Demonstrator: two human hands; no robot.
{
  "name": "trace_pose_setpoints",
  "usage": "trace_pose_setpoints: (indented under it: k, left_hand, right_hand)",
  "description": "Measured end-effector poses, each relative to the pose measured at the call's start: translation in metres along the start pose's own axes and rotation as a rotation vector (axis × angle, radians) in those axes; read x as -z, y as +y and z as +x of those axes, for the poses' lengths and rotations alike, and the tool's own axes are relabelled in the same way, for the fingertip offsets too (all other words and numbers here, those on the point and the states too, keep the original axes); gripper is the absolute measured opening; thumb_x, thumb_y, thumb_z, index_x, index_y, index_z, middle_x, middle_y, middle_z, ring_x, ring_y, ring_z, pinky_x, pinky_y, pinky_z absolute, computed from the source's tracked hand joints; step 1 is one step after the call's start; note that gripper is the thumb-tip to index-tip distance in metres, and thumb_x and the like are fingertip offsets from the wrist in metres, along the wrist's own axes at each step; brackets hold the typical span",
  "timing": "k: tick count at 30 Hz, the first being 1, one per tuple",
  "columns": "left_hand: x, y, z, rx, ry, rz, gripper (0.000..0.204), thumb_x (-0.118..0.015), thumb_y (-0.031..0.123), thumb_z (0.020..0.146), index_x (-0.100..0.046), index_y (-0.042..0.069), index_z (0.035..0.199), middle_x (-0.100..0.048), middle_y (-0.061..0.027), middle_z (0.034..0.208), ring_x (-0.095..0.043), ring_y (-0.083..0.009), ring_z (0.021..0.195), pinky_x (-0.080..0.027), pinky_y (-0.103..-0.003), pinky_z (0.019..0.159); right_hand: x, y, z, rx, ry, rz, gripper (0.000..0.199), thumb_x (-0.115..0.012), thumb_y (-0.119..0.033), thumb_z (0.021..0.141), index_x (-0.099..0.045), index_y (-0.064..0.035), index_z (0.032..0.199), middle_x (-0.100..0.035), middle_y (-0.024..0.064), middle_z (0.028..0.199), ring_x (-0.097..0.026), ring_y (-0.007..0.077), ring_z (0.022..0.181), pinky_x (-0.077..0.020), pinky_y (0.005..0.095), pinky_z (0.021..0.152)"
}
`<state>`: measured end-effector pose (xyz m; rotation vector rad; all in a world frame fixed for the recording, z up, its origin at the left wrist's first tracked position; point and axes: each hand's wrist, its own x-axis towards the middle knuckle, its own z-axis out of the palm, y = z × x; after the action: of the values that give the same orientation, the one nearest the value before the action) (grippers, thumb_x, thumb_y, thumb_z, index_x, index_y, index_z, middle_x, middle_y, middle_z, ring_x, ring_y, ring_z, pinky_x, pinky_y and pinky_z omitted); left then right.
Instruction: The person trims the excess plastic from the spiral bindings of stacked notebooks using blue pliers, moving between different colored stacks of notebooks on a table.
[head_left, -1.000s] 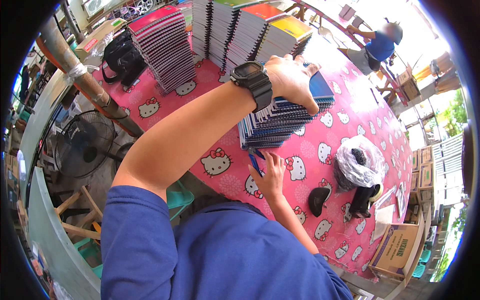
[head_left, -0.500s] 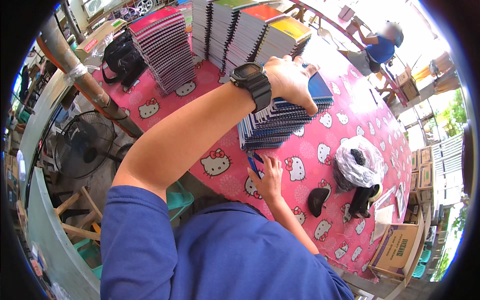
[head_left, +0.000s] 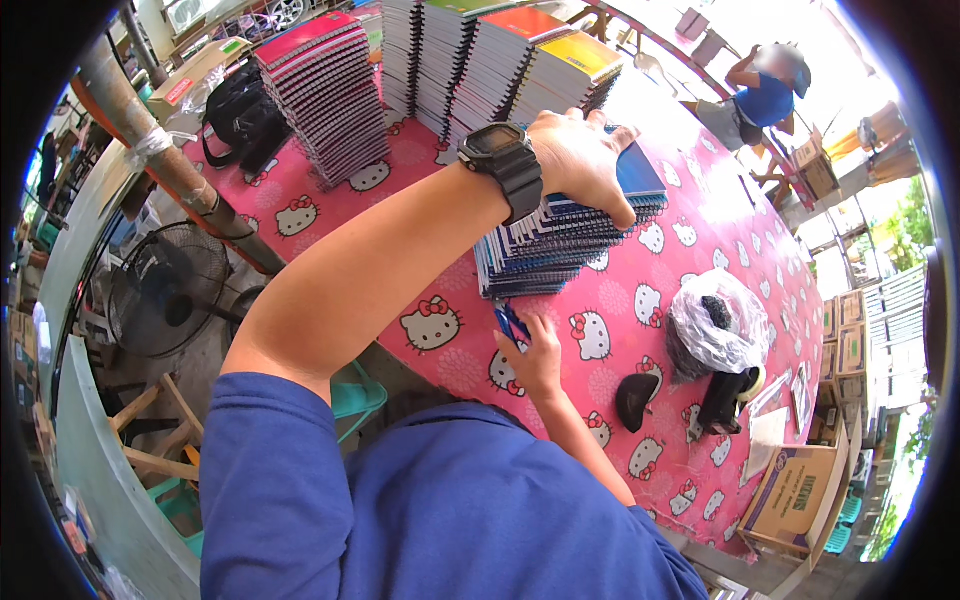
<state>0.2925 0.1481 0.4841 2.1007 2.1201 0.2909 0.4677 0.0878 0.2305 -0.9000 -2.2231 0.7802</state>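
Note:
Several blue spiral notebooks (head_left: 535, 262) lie in a slightly skewed stack on the pink table, with their wire coils showing along the side. Across the top of the stack rests my left hand (head_left: 585, 165), fingers spread and thumb over the near edge; a black watch is on that wrist. Just below the stack's near corner, my right hand (head_left: 537, 355) is closed round blue-handled pliers (head_left: 508, 322). The tool's jaws point up toward the coils; whether they touch a wire cannot be made out.
Taller notebook stacks in red (head_left: 325, 105), orange (head_left: 500, 75) and yellow (head_left: 565, 85) stand behind. On the right lie a clear plastic bag (head_left: 720, 325), a black tape dispenser (head_left: 728, 400) and a dark rounded object (head_left: 635, 402). A cardboard box (head_left: 790, 495) sits at the table's right edge.
My right hand and the pliers have shifted slightly, and the handles look closer together. My left hand stays on the stack.

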Motion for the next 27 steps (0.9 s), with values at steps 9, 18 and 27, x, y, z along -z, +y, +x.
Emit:
trace_pose_setpoints:
  k: [9,18,27]
  left_hand:
    - [0.0,-0.001,-0.001,-0.017,0.012,0.032,0.105,-0.068,0.058,0.061,-0.022,0.017,0.146,-0.04,-0.0226,0.137,-0.043,-0.0358,0.125,-0.04,-0.045,0.1]
    - [0.0,0.001,-0.001,-0.017,0.025,0.03,0.106,-0.069,0.058,0.061,-0.022,0.018,0.146,-0.039,-0.0228,0.138,-0.041,-0.0358,0.127,-0.039,-0.045,0.101]
    - [0.002,-0.001,-0.001,-0.006,0.001,0.021,0.104,-0.068,0.058,0.061,-0.025,0.017,0.146,-0.038,-0.0206,0.139,-0.041,-0.0345,0.127,-0.037,-0.045,0.101]
  right_hand:
    - [0.009,-0.006,-0.002,-0.156,-0.099,0.007,0.051,-0.071,-0.031,0.077,-0.056,-0.0035,0.117,-0.059,0.0166,0.102,-0.057,0.031,0.094,-0.0461,0.0423,0.079]
    - [0.006,0.011,0.001,-0.396,-0.211,0.351,0.042,-0.07,-0.028,0.079,-0.06,-0.0013,0.109,-0.063,0.0112,0.089,-0.06,0.0215,0.08,-0.0476,0.036,0.068]
    - [0.01,-0.006,-0.002,-0.004,-0.09,-0.264,0.053,-0.071,-0.033,0.075,-0.055,-0.0062,0.117,-0.056,0.0131,0.105,-0.05,0.0309,0.1,-0.0406,0.0427,0.083]
